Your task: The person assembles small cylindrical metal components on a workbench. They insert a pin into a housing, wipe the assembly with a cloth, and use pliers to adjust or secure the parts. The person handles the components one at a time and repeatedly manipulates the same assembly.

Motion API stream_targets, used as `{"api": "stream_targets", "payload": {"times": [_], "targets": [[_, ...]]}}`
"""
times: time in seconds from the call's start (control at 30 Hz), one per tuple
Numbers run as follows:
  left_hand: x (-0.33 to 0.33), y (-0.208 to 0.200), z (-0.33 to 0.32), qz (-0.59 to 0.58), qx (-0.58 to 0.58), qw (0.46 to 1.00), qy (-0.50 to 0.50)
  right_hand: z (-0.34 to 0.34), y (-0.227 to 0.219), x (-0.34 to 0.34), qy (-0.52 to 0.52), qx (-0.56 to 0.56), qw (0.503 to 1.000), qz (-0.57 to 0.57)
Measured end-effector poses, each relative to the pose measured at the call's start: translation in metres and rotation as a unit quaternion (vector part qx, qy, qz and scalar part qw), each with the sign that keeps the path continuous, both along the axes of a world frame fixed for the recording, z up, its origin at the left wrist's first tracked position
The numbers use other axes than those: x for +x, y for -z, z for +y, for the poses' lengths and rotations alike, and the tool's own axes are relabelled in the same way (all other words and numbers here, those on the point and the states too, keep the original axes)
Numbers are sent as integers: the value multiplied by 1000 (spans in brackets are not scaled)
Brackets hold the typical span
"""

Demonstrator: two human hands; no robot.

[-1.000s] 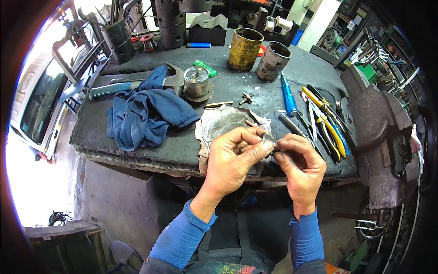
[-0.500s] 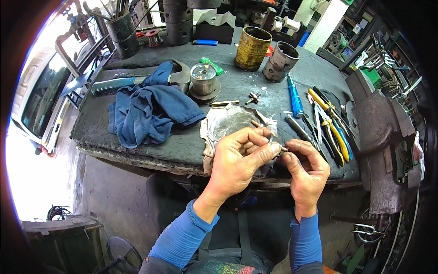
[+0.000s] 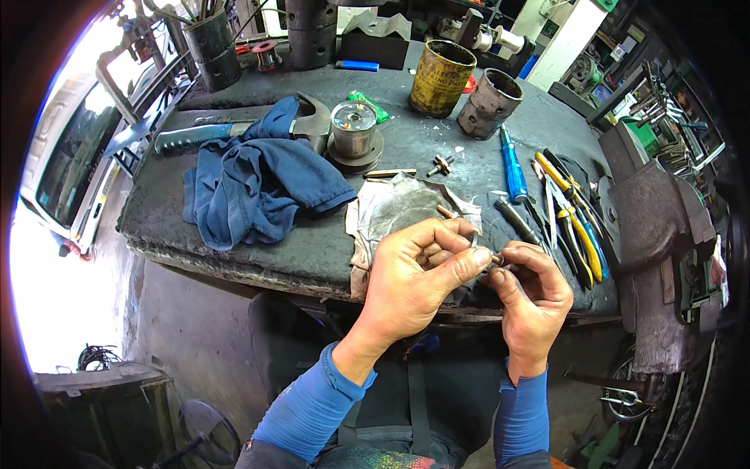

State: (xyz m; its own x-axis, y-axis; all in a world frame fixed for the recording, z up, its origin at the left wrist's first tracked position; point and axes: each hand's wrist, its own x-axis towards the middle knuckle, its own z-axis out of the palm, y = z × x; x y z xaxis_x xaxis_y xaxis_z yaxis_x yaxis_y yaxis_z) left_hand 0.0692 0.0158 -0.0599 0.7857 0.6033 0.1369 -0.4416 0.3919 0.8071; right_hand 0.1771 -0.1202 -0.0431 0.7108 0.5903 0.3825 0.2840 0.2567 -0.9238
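Bench (image 3: pixel 160 187), left hand (image 3: pixel 410 273) and right hand (image 3: pixel 536 303) all sit slightly further right in our view than a second ago.

We note the small metal part (image 3: pixel 497 259) between the hands, at the bench's near side, right of the pale rag (image 3: pixel 391 211). Left thumb and forefinger pinch one end; right thumb and forefinger pinch the other, remaining fingers curled. Its full shape is hidden from us. We judge the step in hand as two-handed fingertip handling; the next move calls for steady, light pinches, since something this small could slip.
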Motion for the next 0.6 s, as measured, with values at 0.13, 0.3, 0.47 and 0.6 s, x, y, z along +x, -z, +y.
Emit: {"api": "stream_targets", "payload": {"times": [0.13, 0.3, 0.47, 0.6], "targets": [[0, -1, -1, 10, 0, 1000, -2, 1, 1, 5, -11, 8, 999, -50], [1, -2, -1, 6, -7, 1000, 3, 1, 0, 7, -18, 8, 998, -66], [1, -3, -1, 26, -1, 1000, 2, 1, -1, 7, -16, 5, 996, -89], [1, -1, -2, 13, -7, 1000, 0, -1, -2, 9, -9, -16, 995, -95]]}}
